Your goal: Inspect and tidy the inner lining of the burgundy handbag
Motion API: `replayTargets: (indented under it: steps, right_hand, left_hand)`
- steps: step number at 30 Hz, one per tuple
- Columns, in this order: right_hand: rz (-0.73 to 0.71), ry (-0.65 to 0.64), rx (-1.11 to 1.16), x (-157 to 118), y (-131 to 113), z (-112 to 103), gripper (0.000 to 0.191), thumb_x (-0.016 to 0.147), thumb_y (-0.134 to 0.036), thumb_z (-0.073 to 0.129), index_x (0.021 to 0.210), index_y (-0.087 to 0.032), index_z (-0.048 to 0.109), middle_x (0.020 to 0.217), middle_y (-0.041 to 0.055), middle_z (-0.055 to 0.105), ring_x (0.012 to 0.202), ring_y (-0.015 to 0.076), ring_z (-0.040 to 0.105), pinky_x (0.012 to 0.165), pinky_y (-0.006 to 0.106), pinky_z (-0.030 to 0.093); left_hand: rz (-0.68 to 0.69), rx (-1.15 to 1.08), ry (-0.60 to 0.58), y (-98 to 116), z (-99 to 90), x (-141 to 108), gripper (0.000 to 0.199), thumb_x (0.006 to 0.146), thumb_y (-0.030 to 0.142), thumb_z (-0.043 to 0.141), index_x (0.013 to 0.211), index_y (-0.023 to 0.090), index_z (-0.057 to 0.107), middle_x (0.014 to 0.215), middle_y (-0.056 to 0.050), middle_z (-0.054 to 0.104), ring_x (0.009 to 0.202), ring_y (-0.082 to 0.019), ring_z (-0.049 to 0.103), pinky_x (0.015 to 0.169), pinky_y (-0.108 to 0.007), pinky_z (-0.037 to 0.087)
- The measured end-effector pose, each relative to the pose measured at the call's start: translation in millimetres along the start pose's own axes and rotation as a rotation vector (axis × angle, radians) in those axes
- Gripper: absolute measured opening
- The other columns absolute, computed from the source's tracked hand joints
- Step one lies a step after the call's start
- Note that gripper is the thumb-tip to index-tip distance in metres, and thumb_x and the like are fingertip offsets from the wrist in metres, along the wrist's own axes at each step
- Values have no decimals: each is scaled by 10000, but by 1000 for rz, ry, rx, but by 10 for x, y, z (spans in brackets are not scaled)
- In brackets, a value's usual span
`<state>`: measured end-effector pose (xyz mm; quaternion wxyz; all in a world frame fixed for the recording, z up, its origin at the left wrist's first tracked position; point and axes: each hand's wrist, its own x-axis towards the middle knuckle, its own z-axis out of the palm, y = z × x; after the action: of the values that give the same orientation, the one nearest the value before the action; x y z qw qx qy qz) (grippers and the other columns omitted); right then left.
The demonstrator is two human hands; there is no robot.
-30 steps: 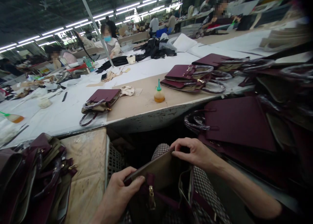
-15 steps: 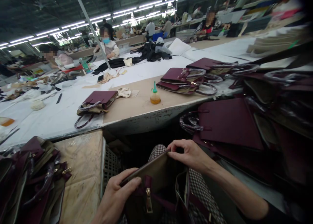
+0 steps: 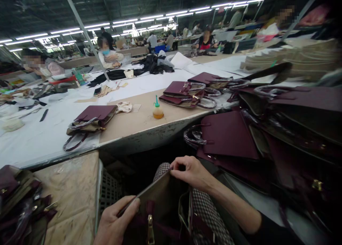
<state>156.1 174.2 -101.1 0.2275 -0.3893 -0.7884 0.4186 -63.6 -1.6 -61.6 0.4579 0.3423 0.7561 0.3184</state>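
A maroon handbag with a tan lining panel [image 3: 156,197] and a gold clasp [image 3: 150,228] rests on my lap at the bottom middle. My left hand [image 3: 116,222] pinches the near end of the panel's top edge. My right hand [image 3: 191,172] pinches the far end of the same edge, fingers closed on it. Checked fabric [image 3: 204,211] shows under the bag.
A stack of maroon handbags [image 3: 229,134] lies close on the right. More bags sit on the long table [image 3: 149,118] ahead, with a small glue bottle [image 3: 157,110]. Another heap of bags [image 3: 18,202] fills the lower left beside a grey crate [image 3: 107,191]. Several people work at the far tables.
The view has swung right and slightly up, so everything shifts left in the picture. Both hands keep their hold on the bag's panel edge; the bag sits lower in the picture.
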Motion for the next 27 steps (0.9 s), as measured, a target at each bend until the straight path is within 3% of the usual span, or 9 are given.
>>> replayTargets:
  steps: [4, 6, 8, 10, 12, 16, 20, 27]
  right_hand:
    - [19, 8, 8, -9, 30, -4, 95, 745, -199, 693, 660, -209, 651, 772, -62, 703, 746, 145, 641, 715, 264, 410]
    - [39, 16, 18, -6, 38, -4, 86, 742, -208, 696, 666, -207, 657, 783, -50, 704, 748, 153, 639, 682, 260, 408]
    - [58, 26, 13, 3, 32, 1, 76, 741, -214, 695, 672, -208, 665, 772, -40, 700, 733, 158, 630, 654, 257, 403]
    - [68, 37, -17, 13, 12, 12, 71, 737, -211, 693, 669, -209, 670, 728, -35, 686, 696, 156, 617, 639, 258, 397]
    - [72, 48, -45, 17, -17, 26, 70, 735, -208, 691, 666, -209, 674, 689, -33, 673, 666, 152, 605, 630, 259, 388]
    - [85, 66, -89, 13, -63, 37, 60, 726, -204, 698, 670, -211, 679, 687, -33, 677, 673, 153, 609, 645, 266, 385]
    - [83, 64, -110, 10, -43, 19, 60, 726, -195, 706, 674, -208, 678, 709, -31, 692, 696, 165, 624, 690, 283, 399]
    - [17, -21, -3, 53, 51, -31, 73, 765, -203, 707, 695, -210, 687, 759, -33, 706, 720, 159, 637, 664, 263, 411]
  left_hand:
    - [92, 179, -179, 71, -114, 129, 448, 842, 576, 531, 793, 164, 698, 717, -1, 640, 701, -159, 571, 610, -224, 416]
    - [136, 297, -269, 207, -144, 192, 403, 873, 524, 508, 832, 175, 706, 713, 5, 644, 678, -149, 565, 581, -223, 386]
    - [219, 465, -297, 397, -118, 252, 302, 872, 455, 537, 951, 223, 713, 822, 8, 703, 767, -169, 618, 645, -231, 409]
    - [333, 664, -298, 596, -32, 326, 233, 864, 406, 560, 984, 267, 705, 922, 11, 730, 863, -191, 648, 719, -249, 418]
    - [440, 834, -315, 752, 101, 435, 211, 880, 403, 538, 909, 263, 693, 902, 3, 732, 835, -200, 660, 693, -270, 397]
    - [586, 1037, -290, 853, 389, 721, 276, 917, 420, 469, 820, 228, 642, 824, -30, 721, 771, -233, 666, 612, -301, 311]
    - [673, 1071, -279, 794, 527, 916, 310, 950, 398, 405, 797, 212, 599, 810, -44, 702, 763, -228, 653, 616, -307, 283]
    - [686, 899, -411, 746, 472, 969, 344, 969, 365, 383, 690, 189, 479, 633, 22, 511, 574, -108, 449, 581, -262, 269]
